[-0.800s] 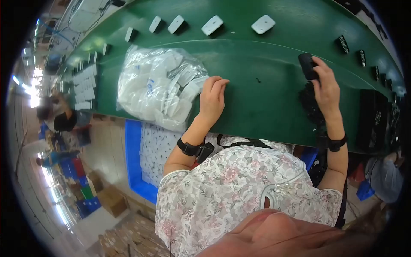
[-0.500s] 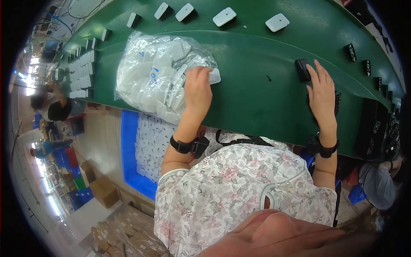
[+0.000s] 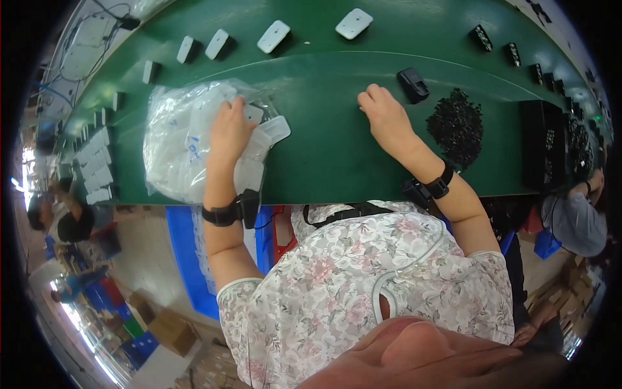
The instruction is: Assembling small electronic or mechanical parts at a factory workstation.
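A clear plastic bag (image 3: pixel 170 152) full of flat white plastic pieces lies on the green table, left of the middle. My left hand (image 3: pixel 230 133) rests at its mouth with the fingers bent down among film and pieces; what they grip is hidden. One white plastic piece (image 3: pixel 277 128) sticks out of the mouth beside that hand. My right hand (image 3: pixel 389 122) is low over the table, its fingertips pressed together; anything between them is too small to make out. Beyond it stands a small black plastic device (image 3: pixel 413 85), apart from the hand.
A heap of small black parts (image 3: pixel 455 128) lies right of my right hand, with a black box (image 3: pixel 542 144) farther right. White housings (image 3: pixel 354 24) stand spaced along the far side, black ones (image 3: pixel 481 37) at far right. A blue bin (image 3: pixel 184 253) sits below the table edge. Other people are at both sides.
The view has shifted. My right hand has moved left from the black device to where a small black part lay, closing its fingers. My left hand has moved from the protruding white piece farther over the bag.
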{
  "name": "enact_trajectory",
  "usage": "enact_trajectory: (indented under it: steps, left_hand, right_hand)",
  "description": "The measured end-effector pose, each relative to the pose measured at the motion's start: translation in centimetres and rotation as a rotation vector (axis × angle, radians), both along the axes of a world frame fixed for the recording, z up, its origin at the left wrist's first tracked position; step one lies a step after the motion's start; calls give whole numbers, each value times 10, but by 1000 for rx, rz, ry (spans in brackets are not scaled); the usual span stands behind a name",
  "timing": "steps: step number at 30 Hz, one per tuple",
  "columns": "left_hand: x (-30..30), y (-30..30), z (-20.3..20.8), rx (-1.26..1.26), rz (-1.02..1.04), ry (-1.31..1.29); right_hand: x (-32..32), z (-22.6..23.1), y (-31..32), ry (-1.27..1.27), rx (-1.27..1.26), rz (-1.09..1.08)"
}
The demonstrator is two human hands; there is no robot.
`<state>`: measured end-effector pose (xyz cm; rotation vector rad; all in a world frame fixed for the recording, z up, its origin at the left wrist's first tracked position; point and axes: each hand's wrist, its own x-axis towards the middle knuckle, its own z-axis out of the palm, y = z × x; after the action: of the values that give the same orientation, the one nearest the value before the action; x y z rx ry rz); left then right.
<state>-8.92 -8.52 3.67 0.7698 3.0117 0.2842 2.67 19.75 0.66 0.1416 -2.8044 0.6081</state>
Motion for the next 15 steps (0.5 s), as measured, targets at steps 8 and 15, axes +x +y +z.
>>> enact_trajectory:
  steps: [8, 15]
  left_hand:
    - [51, 68, 37, 527, -60, -15]
    - [83, 146, -3, 1044, -94, -719]
  right_hand:
    - [17, -1, 31, 17, -119, -41]
    - [37, 33, 48, -218, -1461, -197]
